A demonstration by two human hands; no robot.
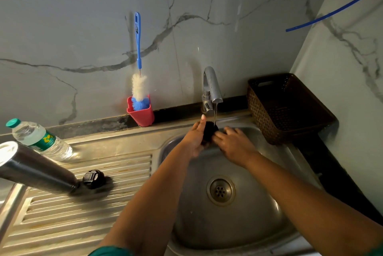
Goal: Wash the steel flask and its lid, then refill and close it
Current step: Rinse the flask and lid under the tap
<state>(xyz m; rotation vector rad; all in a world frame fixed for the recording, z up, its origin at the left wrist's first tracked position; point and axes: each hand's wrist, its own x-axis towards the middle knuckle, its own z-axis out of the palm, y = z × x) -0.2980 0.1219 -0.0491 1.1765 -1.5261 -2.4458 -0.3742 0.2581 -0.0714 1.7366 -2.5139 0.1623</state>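
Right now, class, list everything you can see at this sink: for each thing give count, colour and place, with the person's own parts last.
steel flask: one, silver, open, on the drainboard at left.
small black round object: one, on the drainboard by the flask; possibly a cap.
water bottle: one, clear with green cap, behind the flask.
bottle brush: one, blue and white, standing in the cup.
cup: one, red, on the ledge.
tap: one, chrome, running.
sink: one, steel, with a drain.
basket: one, brown, right of the tap.
tube: one, blue, upper right.
lid: one, black, under the stream.
left hand: grip on the lid.
right hand: fingers at the lid.
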